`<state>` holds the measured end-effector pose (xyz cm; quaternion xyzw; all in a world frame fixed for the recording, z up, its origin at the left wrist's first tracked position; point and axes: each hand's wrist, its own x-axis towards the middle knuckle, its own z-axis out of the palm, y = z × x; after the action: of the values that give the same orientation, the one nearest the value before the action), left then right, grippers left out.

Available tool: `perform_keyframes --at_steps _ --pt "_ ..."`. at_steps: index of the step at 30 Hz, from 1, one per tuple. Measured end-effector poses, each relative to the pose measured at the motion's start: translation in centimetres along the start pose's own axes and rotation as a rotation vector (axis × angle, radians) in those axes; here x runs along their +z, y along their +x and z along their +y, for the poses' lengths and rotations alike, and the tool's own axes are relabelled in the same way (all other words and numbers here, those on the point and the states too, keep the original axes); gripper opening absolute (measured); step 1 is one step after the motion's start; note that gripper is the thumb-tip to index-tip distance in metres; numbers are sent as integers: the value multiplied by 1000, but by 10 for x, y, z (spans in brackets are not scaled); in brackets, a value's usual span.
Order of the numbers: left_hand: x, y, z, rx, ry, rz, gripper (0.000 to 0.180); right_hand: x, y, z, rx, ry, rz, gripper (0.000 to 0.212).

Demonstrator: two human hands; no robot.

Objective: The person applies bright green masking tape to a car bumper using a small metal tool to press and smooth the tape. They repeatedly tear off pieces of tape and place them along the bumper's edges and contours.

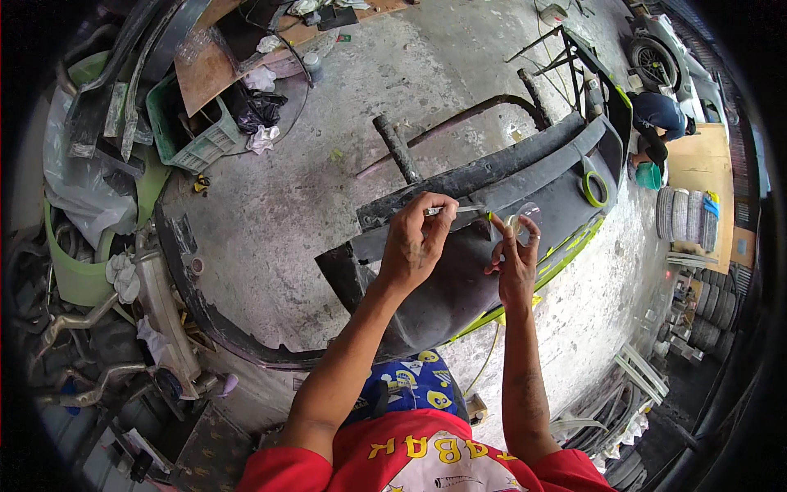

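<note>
Lightly, between thumb and fingertips, my left hand [422, 238] grasps a slim pale tool [466, 209] above the black car panel [471, 271]. Its free end points toward my right hand [516, 266], also above the panel, where my fingers grip a clear round piece [532, 213] with something small and whitish [513, 222] beside it; I can't tell whether the clear piece is a cup or a lid. The tool should weigh almost nothing and be fairly stiff, best pinched along its shank, leaving the free end clear. The clear piece looks thin and light, perhaps slippery, so I'd hold it by the rim without squeezing: it could flex or crack. A yellow-green tape roll [595, 189] rests on the panel, beyond my right hand.
</note>
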<state>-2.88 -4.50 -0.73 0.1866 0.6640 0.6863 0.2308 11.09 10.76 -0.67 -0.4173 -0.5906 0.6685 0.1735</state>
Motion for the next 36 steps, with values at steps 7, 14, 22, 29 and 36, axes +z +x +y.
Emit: perform_keyframes --at_steps 7,14,22,29,36 --pt "5 1 10 45 -34 -16 14 1 -2 -3 10 -13 2 39" --pt "8 0 7 42 39 -40 20 2 -2 -3 2 -23 -2 39" --pt "9 -1 2 79 -17 -19 16 2 -3 -4 -16 -31 3 40" --pt "-6 -7 23 -29 -42 -31 16 1 -4 -3 -31 -28 12 40" --pt "-40 -32 37 -174 -226 42 22 -21 -24 -5 -18 4 14 40"
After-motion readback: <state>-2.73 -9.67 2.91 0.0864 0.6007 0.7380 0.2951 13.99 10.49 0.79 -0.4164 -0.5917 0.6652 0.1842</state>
